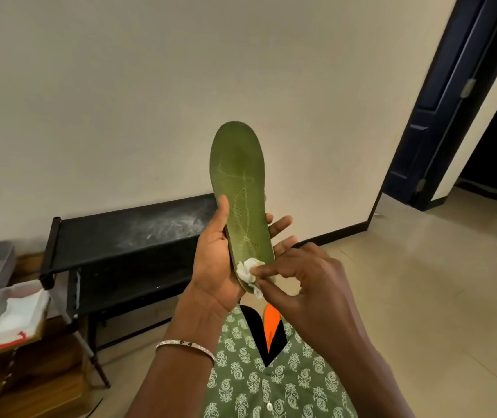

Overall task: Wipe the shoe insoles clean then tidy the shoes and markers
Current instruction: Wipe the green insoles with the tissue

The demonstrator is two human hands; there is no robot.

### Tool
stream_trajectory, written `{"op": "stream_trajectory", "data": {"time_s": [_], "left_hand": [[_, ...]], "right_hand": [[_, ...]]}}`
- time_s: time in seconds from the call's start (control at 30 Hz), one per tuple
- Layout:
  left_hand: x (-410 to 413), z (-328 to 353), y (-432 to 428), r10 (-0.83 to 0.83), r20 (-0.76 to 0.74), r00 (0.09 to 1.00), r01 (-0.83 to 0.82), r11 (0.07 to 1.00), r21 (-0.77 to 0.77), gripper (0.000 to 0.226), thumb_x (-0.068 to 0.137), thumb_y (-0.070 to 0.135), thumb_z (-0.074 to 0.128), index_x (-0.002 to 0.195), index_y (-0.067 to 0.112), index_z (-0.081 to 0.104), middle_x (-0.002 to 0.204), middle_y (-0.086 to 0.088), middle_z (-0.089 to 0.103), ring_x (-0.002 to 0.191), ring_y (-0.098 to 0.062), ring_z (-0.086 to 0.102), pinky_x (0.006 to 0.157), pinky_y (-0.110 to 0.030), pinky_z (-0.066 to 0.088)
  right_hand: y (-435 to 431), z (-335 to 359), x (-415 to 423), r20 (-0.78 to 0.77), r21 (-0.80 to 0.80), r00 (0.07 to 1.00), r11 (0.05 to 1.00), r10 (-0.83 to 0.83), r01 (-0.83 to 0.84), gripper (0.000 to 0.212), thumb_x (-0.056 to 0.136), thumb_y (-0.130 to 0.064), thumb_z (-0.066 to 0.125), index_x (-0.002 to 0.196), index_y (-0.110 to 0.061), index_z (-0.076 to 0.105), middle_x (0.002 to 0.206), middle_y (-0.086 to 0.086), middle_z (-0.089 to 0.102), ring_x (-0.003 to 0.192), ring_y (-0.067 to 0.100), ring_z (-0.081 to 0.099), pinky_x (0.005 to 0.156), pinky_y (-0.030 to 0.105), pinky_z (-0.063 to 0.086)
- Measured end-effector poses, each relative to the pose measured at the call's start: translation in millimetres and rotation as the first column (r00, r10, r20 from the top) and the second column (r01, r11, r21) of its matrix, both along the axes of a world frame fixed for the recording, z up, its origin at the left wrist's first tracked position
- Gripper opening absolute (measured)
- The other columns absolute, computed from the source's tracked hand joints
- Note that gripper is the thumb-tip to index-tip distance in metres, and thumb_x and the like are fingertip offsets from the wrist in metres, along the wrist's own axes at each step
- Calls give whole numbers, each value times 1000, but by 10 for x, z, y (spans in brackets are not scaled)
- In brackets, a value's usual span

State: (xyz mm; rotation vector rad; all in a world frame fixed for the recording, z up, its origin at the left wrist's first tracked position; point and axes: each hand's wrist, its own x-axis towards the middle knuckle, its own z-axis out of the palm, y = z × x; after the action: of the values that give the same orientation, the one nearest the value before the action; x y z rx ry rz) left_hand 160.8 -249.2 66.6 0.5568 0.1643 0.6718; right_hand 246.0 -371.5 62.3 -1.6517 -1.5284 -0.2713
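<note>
The left hand [214, 260] grasps the flat green mesh-faced shoe insole [238, 182] near its heel, toe end pointing up, thumb across its face and fingers behind. The right hand [310, 285] pinches a crumpled white tissue wad [248, 271] against the insole's heel end, in front of a dusty black metal rack [132, 236]

The left hand [217, 267] was held up in front of the chest, palm toward the camera, gripping the green insole [238, 182] upright by its lower half. Its thumb [223, 209] lay on the near face by the left edge, and its fingertips [283, 223] showed past the right edge from behind. A thin bracelet [185, 346] circled the left wrist. The right hand [316, 285] sat lower and to the right, its back toward the camera. It pinched a white wad [248, 271] between thumb and forefinger against the insole's heel end, the other fingers loosely curled.
</note>
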Motion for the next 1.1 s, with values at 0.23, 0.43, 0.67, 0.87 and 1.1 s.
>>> {"op": "stream_trajectory", "data": {"time_s": [0.23, 0.43, 0.67, 0.87, 1.1], "left_hand": [[34, 42, -166, 10, -20, 1000, -10, 1000, 1, 67, 89, 54, 56, 133, 4, 60, 106, -11, 64, 107, -24, 58, 101, -41, 49], [31, -36, -26, 22, -32, 999, -21, 999, 27, 70, 95, 61, 47, 128, 1, 61, 96, -13, 67, 109, -34, 66, 112, -54, 40], [105, -42, -114, -23, -46, 999, 25, 999, 27, 69, 90, 58, 54, 129, 2, 61, 99, -12, 65, 95, -26, 65, 101, -43, 46], [98, -76, -62, -43, -27, 999, 44, 998, 39, 70, 91, 58, 53, 137, 5, 57, 96, -10, 61, 100, -27, 65, 107, -47, 43], [100, -76, -40, -30, -19, 999, 30, 999, 28, 74, 93, 60, 50, 140, 3, 54, 95, -11, 62, 106, -32, 64, 110, -53, 42]], "right_hand": [[276, 17, 12, 16, 193, 989, 971, -145, 140, 17, 77, -10, 81, 93, -15, 80, 91, -4, 73, 87, 15, 61, 74, 25, 49], [24, -30, -21, -47, -52, 997, 997, 59, -61, 14, 77, -18, 80, 88, -26, 80, 84, -14, 73, 79, 4, 66, 69, 33, 56], [176, -47, 4, -81, 100, 996, 994, -35, 43, 15, 78, -10, 80, 91, -18, 80, 97, -7, 70, 85, 5, 65, 72, 25, 56], [172, -46, -24, -58, 86, 998, 996, -32, 37, 19, 78, -8, 80, 94, -20, 79, 95, -9, 75, 87, 3, 66, 75, 25, 55], [58, -119, -59, -115, 58, 993, 998, 29, -22, 16, 79, -13, 78, 91, -22, 80, 87, -14, 75, 79, 2, 68, 68, 29, 58]]}}
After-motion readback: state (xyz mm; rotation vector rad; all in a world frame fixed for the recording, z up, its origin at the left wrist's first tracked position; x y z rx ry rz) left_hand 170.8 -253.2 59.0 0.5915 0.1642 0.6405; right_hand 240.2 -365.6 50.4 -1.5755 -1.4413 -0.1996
